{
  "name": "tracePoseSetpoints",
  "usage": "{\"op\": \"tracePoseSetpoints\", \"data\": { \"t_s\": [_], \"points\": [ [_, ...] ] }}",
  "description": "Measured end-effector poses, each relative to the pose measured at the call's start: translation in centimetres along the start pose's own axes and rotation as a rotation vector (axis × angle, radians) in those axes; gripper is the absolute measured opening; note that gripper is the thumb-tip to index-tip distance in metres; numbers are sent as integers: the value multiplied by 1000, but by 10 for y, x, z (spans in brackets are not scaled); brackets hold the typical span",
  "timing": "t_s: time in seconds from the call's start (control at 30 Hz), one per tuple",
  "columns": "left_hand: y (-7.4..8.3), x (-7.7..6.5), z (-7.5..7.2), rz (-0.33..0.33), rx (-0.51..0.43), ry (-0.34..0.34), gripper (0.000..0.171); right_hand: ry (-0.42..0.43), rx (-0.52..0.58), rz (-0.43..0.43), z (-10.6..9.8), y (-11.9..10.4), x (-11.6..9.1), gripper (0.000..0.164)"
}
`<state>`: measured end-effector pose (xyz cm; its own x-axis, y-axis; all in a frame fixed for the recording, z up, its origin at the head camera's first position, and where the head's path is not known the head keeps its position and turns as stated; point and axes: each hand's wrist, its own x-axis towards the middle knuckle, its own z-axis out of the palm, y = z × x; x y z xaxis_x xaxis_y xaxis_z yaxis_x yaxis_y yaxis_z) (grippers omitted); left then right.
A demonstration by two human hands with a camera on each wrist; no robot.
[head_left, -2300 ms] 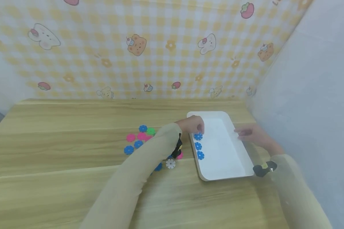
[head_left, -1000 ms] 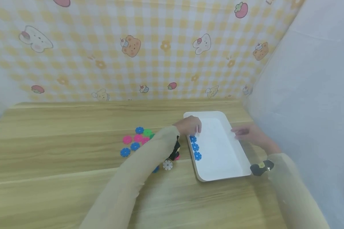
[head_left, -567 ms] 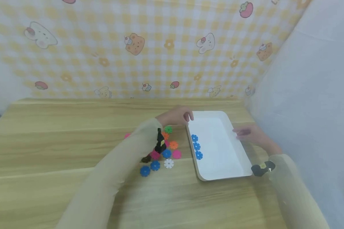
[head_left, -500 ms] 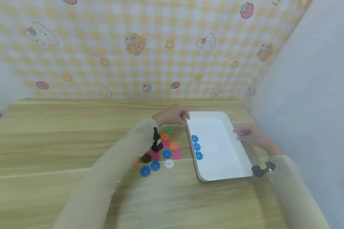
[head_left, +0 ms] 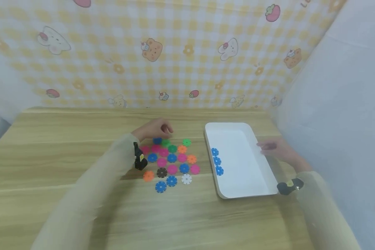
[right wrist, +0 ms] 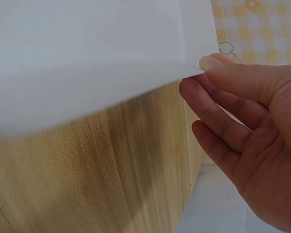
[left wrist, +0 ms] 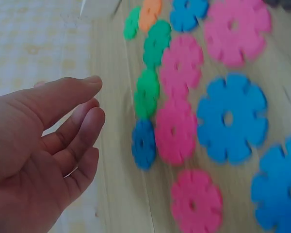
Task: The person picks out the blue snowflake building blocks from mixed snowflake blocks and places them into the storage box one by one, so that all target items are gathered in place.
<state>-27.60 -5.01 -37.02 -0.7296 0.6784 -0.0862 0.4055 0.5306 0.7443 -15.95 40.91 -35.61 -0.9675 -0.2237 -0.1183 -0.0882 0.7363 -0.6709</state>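
My left hand (head_left: 156, 128) hovers just beyond the far-left edge of a spread of notched plastic discs. In the left wrist view its thumb and fingers (left wrist: 85, 127) are loosely bent with nothing between them. Nearest to it lie a blue disc (left wrist: 144, 144) and a light green disc (left wrist: 147, 94). On the right, my right hand (head_left: 278, 149) pinches the long side rim of a white tray (head_left: 243, 189), thumb above and fingers below, as the right wrist view shows. Three blue discs (head_left: 217, 161) lie in a column along the tray's left inner wall.
Pink, blue, orange and green discs, plus a brown disc (head_left: 161, 172) and a white disc (head_left: 186, 179), lie flat on the wooden table (head_left: 187, 222) left of the tray. A yellow checked cloth (head_left: 187, 69) hangs behind, and a white wall (head_left: 340, 104) stands close on the right.
My left hand has left the tray's left side, where a third blue disc stays at the top of the column, and moved left to the loose discs. The right hand keeps its grip.
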Motion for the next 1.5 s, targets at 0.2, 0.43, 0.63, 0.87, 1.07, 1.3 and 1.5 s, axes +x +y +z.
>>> {"op": "tracePoseSetpoints", "data": {
  "t_s": [0.2, 0.43, 0.63, 0.87, 1.07, 1.3, 1.5],
  "points": [
    [-15, -16, -7, -64, 54, -22, 23, 8, -3, 9, 0, -1, -5, 38],
    [-21, -27, -5, -192, 66, -53, 29, 10, 21, 10, 1, 1, -6, 38],
    [-19, -29, -5, -194, 73, -48, 30, 9, 15, 7, 1, 1, -6, 38],
    [-18, -29, -6, -201, 96, -50, 26, 11, -6, -1, 2, 0, -4, 39],
    [-20, -29, -8, -200, 97, -47, 26, 5, -20, 16, 2, -3, -4, 40],
    [-16, -26, -7, -213, 80, -30, 27, 7, -37, 15, 0, 1, -1, 40],
    [-15, -23, -7, -184, 64, -19, 22, 4, -42, 29, -1, 1, 0, 40]
  ]
}}
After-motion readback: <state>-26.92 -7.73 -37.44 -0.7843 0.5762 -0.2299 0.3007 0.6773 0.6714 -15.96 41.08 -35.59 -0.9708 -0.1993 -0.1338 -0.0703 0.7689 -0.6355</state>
